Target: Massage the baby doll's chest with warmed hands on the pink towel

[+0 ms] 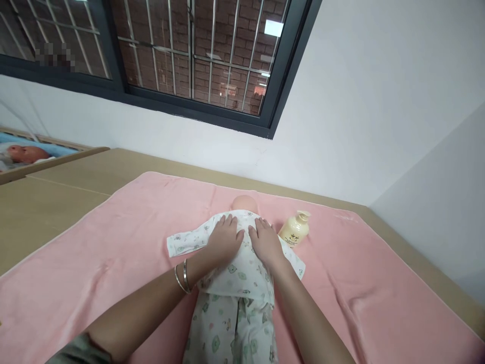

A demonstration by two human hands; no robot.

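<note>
A white wall (359,101) fills the upper right, and a dark-framed window (189,60) with metal bars across it looks out on red brick. Below runs a broad tan table (56,202), and most of its top is covered by a pink towel (113,242) spread flat, with a few soft creases near the right edge.

On the middle of the towel lies a baby doll (235,283), its head (245,203) pointing away toward the wall and its legs toward the camera. It wears a white printed top and matching trousers — one sleeve (185,241) stretches out flat to the left on the towel.

Both forearms reach in from the bottom edge. The left hand (224,238) lies palm down on the doll's upper body, fingers extended and slightly spread, pressing flat on the cloth rather than gripping it. The right hand (265,242) rests just beside it in the same way, fingers open and flat on the garment; the two hands nearly touch at the thumbs.

A cream pump bottle (294,230) lies tilted on the towel just to the right of the doll's shoulder, near the right hand but apart from it. Two thin metal bangles (182,277) circle the left wrist.

At the far left edge, a second doll (22,153) lies in a wooden-edged cot — only partly in view.
</note>
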